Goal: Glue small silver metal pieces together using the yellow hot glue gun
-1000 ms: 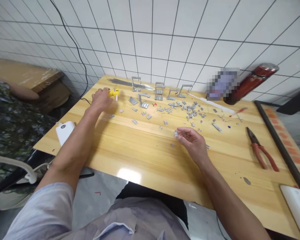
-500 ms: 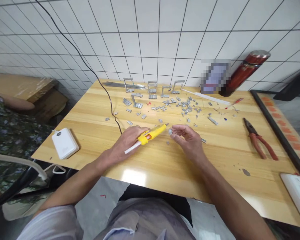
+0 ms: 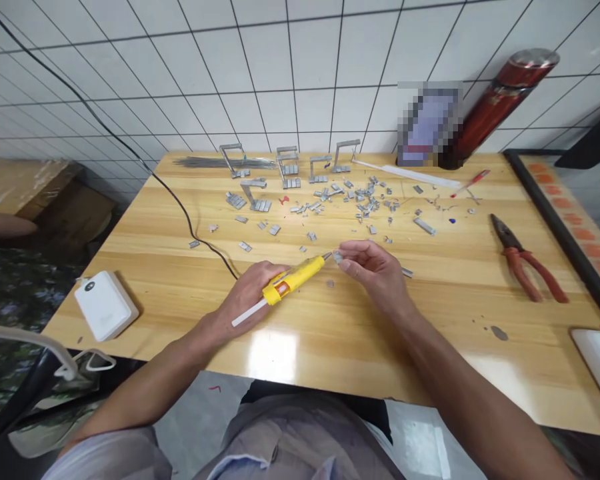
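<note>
Left hand [image 3: 250, 292] wrapped round the glue gun [image 3: 300, 275], right hand [image 3: 380, 275] pinching a grey piece [image 3: 337, 257]: gluing, apparently; steady aim needed!

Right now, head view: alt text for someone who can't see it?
A person's left hand holds a yellow glue gun, nozzle close to a small grey piece pinched in the right hand, above a wooden table. Beyond are small grey frames and scattered grey bits; pliers lie at the right.
</note>
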Motion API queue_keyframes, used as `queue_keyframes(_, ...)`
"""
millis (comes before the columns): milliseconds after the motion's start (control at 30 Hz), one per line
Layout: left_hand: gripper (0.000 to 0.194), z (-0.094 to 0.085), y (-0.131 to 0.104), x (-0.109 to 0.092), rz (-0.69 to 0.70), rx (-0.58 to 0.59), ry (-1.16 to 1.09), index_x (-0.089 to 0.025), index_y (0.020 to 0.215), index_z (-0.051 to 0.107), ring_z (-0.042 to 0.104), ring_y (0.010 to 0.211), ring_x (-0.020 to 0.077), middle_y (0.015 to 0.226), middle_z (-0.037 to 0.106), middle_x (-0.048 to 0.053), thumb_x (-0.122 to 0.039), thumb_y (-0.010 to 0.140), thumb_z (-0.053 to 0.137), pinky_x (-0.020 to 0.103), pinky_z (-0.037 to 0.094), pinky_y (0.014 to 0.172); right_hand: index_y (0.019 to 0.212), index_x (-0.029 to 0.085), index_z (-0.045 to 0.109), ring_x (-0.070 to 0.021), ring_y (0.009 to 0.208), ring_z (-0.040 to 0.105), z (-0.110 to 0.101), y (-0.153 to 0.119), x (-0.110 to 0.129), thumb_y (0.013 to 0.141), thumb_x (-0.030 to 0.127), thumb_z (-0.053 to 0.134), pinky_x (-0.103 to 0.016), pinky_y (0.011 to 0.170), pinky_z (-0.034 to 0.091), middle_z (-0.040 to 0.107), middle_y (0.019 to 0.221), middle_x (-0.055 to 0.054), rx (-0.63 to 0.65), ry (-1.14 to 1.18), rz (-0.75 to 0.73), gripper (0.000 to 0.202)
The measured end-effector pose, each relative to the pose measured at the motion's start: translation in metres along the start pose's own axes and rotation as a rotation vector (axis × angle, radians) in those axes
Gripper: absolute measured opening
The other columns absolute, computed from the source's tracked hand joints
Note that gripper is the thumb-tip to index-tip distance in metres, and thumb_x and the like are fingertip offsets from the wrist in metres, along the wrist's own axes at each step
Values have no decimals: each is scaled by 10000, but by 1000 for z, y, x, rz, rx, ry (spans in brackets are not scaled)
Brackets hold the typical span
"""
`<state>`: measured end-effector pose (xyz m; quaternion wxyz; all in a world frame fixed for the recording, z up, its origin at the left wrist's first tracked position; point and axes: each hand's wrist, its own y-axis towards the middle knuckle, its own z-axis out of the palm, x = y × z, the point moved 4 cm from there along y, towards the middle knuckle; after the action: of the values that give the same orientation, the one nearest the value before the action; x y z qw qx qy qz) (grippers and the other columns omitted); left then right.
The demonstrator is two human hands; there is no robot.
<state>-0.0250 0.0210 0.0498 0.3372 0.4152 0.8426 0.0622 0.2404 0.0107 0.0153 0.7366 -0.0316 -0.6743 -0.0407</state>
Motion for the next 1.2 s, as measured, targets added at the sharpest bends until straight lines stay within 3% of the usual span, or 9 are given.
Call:
queue_keyframes(400, 246, 4, -2, 1, 23, -21, -22, -223, 1303, 621, 755, 1000, 236, 1192, 791, 111, -303, 1095, 515, 379, 589, 900, 1027, 270, 793, -206, 962, 772, 4, -1, -2, 708, 523, 957, -396, 927, 627, 834, 1020, -34, 18, 89, 80, 439)
queue_keyframes(733, 221, 7, -3, -1, 66, 10, -23, -221, 1284, 603, 723, 890, 216, 1042, 777, 96, -316, 1114, 497, 354, 574, 812, 1007, 268, 798, -199, 951, 777, 4, 0, -3, 709, 494, 960, -393, 930, 632, 839, 998, -27, 17, 106, 81, 407)
queue_keyframes(900, 284, 6, -4, -4, 71, 26, -11, -216, 1276, 607, 709, 858, 210, 1006, 764, 91, -401, 1141, 439, 355, 568, 811, 1002, 264, 797, -201, 937, 774, 4, 1, -3, 695, 515, 967, -402, 930, 633, 835, 996, -33, 17, 98, 85, 432)
queue_keyframes(1100, 237, 0, -6, -1, 54, -57, -25, -219, 1322, 574, 733, 973, 222, 1144, 773, 112, -271, 1106, 493, 365, 579, 867, 998, 269, 787, -190, 924, 762, 1, 2, -6, 682, 507, 980, -382, 909, 629, 825, 987, -25, -5, 109, 78, 440)
queue_keyframes(1200, 226, 0, -3, -3, 89, -65, -24, -213, 1311, 583, 732, 939, 212, 1109, 775, 99, -270, 1109, 499, 344, 570, 845, 1000, 263, 786, -191, 917, 758, 2, 1, -6, 677, 506, 983, -375, 890, 630, 824, 973, -26, -3, 105, 77, 450)
